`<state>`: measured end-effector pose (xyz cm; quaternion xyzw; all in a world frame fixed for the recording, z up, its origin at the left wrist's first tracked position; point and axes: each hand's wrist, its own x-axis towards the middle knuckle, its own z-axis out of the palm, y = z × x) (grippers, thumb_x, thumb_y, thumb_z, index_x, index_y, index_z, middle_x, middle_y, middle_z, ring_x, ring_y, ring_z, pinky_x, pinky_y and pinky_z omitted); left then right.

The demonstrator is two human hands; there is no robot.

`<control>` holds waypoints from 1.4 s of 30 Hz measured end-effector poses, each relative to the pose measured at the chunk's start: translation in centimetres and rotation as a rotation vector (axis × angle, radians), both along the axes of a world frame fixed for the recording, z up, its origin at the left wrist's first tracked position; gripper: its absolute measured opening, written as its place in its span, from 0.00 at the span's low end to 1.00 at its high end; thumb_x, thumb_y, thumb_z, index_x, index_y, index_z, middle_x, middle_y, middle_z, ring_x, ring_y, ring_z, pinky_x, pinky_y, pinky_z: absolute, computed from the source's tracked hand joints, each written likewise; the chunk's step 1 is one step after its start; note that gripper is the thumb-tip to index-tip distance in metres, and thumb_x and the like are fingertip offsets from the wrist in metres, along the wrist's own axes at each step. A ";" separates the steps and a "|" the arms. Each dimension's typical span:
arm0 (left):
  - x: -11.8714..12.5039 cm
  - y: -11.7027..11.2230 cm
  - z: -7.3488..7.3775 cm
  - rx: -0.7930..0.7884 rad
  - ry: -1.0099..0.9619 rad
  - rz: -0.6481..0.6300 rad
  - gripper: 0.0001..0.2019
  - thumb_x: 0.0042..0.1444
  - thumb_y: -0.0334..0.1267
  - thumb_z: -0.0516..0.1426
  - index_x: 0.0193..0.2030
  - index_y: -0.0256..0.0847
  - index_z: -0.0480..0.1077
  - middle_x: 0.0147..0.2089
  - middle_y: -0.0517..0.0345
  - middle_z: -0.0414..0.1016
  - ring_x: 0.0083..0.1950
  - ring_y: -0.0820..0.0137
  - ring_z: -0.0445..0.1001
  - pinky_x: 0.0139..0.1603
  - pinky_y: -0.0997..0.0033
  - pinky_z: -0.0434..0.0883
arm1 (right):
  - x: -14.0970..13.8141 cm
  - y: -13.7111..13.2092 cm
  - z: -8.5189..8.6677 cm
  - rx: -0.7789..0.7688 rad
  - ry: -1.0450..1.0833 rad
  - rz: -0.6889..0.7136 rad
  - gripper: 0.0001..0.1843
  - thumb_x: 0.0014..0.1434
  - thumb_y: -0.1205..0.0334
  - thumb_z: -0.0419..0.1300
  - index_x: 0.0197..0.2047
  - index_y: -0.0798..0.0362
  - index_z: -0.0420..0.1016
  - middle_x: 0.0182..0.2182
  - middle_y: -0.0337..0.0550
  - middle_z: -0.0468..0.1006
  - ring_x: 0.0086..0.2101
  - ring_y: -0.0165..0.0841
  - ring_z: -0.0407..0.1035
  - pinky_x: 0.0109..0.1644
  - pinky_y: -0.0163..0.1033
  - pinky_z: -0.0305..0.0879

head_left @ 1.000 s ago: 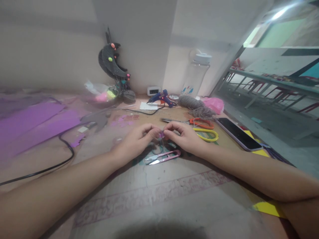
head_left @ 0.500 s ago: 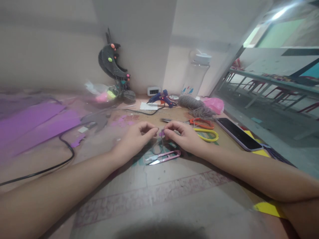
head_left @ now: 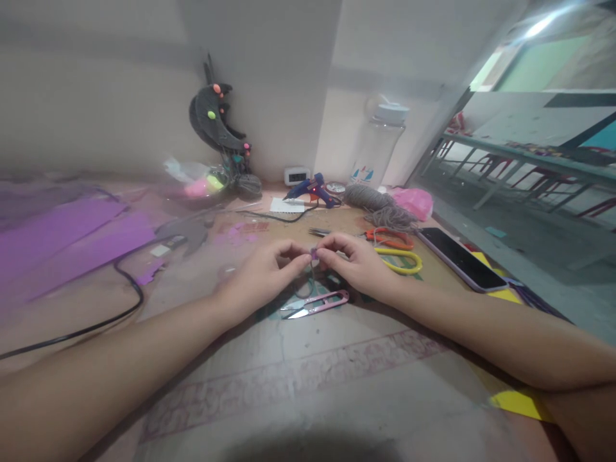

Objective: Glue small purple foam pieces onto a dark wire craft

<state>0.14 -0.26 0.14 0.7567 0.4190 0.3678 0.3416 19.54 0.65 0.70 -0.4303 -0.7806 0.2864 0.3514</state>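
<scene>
A small purple piece [head_left: 314,254] shows between my two hands, with grey yarn [head_left: 312,276] hanging in a loop beneath it. My right hand [head_left: 353,260] pinches the piece between thumb and forefinger. From the other side my left hand [head_left: 267,273] closes thumb and forefinger on its edge; the exact contact is too small to make out. Just below the fingers, pink-handled thread snips [head_left: 332,299] lie on the table with their blades to the left. Yellow-handled scissors [head_left: 402,262] and orange-handled pliers [head_left: 392,238] lie by my right hand, partly covered.
Along the wall stand a blue glue gun [head_left: 308,187], a grey yarn skein [head_left: 370,202], a clear bottle [head_left: 380,144] and a dark crescent ornament [head_left: 212,122]. A phone [head_left: 462,260] lies right. Purple sheets [head_left: 72,237] and a black cable [head_left: 137,285] lie left.
My left hand has moved slightly right, and its fingertips now meet the purple piece at my right fingertips. The right hand has barely moved. The yarn loop hangs a little differently.
</scene>
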 end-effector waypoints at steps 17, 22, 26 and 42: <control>-0.1 0.5 -0.3 -0.067 -0.028 0.091 0.13 0.60 0.47 0.53 0.35 0.40 0.70 0.32 0.59 0.75 0.35 0.68 0.72 0.37 0.69 0.65 | 0.7 1.1 -1.4 -0.004 0.191 0.072 0.08 0.64 0.62 0.52 0.41 0.53 0.70 0.26 0.37 0.74 0.28 0.28 0.68 0.35 0.35 0.65; 0.0 0.6 -0.3 -0.076 -0.064 0.107 0.12 0.59 0.46 0.54 0.34 0.40 0.71 0.31 0.59 0.74 0.34 0.69 0.72 0.36 0.70 0.65 | 0.8 0.5 -1.0 0.045 0.147 0.097 0.06 0.63 0.64 0.54 0.38 0.53 0.72 0.26 0.37 0.76 0.28 0.27 0.70 0.34 0.34 0.66; 0.0 0.5 -0.1 -0.080 -0.070 0.126 0.12 0.58 0.46 0.55 0.33 0.40 0.71 0.31 0.59 0.74 0.33 0.69 0.71 0.35 0.70 0.64 | 1.1 -0.4 -0.4 0.122 0.027 0.143 0.05 0.61 0.66 0.56 0.37 0.52 0.74 0.26 0.36 0.78 0.28 0.27 0.72 0.34 0.33 0.67; 0.0 0.8 -0.3 -0.061 -0.058 0.104 0.12 0.57 0.47 0.55 0.33 0.40 0.70 0.30 0.60 0.71 0.33 0.69 0.70 0.35 0.71 0.64 | 0.7 -0.7 -0.5 0.553 -0.094 0.254 0.13 0.55 0.80 0.50 0.36 0.51 0.64 0.37 0.44 0.66 0.41 0.34 0.64 0.44 0.41 0.65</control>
